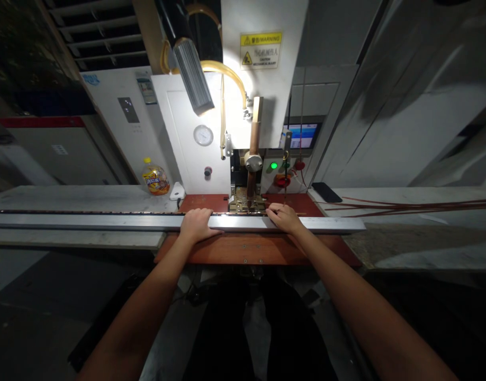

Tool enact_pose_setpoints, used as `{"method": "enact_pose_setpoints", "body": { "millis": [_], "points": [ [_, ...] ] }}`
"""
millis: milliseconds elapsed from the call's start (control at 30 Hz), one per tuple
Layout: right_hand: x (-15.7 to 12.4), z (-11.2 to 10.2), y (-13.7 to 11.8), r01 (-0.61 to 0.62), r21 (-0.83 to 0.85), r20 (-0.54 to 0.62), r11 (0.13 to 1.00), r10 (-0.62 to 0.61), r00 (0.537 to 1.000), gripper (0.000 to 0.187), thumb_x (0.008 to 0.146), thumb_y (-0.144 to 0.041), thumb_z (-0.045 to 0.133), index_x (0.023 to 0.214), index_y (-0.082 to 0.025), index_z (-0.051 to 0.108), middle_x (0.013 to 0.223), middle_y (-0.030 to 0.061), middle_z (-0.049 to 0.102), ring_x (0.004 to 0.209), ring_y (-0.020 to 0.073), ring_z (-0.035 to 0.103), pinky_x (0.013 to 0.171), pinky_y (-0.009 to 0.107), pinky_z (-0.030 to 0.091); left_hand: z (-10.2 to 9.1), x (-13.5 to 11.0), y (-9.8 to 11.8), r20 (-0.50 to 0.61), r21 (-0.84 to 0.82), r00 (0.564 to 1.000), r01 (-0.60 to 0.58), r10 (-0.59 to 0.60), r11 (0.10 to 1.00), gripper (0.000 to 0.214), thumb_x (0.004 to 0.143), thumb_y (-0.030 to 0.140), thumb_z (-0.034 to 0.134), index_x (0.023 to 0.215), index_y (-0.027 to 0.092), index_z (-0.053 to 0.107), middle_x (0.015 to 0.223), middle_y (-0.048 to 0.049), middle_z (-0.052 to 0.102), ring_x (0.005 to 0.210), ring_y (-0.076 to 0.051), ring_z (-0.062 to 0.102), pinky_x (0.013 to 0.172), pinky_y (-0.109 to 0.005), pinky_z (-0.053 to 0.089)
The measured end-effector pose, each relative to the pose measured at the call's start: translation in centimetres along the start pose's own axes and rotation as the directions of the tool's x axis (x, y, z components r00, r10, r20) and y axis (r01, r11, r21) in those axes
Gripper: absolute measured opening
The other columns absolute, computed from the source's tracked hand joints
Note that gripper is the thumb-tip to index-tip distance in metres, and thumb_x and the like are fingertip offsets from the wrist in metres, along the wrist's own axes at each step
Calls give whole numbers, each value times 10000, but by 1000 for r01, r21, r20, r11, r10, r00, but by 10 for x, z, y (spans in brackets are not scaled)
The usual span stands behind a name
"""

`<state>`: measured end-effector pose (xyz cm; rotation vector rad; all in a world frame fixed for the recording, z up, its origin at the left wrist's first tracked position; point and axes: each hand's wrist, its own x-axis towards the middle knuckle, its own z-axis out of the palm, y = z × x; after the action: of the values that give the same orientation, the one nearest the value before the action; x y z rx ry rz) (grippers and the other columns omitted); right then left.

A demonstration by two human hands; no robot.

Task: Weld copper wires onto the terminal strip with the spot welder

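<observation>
A long silver metal bar (243, 222) lies across the red-brown worktop of a machine. My left hand (196, 225) is wrapped over this bar, fingers on its far side and thumb along the near side. Right of the machine's electrode, my right hand (283, 218) rests at the bar's back edge with its fingers pinched together. What they hold is too small to make out. A thin dark strip (88, 212) runs along the back of the bar. The copper-coloured electrode (251, 182) points down at a small metal fixture (241, 203) between my hands.
A lamp (193, 76) lights the machine. Its front carries a gauge (204, 135), a lit green button (273, 165), a red knob (282, 181) and a screen (302, 136). A bottle (155, 178) stands left; a phone (326, 192) and thin reddish rods (405, 207) lie right.
</observation>
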<state>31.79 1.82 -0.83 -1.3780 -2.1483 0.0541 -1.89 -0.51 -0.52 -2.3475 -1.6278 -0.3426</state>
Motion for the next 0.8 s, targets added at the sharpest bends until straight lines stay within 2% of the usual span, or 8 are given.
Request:
{"method": "enact_pose_setpoints", "body": {
  "millis": [800],
  "points": [
    [-3, 0, 11, 37, 3, -40, 999, -37, 999, 355, 953, -330, 424, 675, -227, 619, 780, 59, 712, 757, 186, 616, 713, 284, 385, -3, 2, 8, 18, 14, 1000, 7, -8, 1000, 704, 694, 819, 653, 1052, 213, 661, 1031, -115, 722, 970, -319, 647, 810, -406, 429]
  ]
}}
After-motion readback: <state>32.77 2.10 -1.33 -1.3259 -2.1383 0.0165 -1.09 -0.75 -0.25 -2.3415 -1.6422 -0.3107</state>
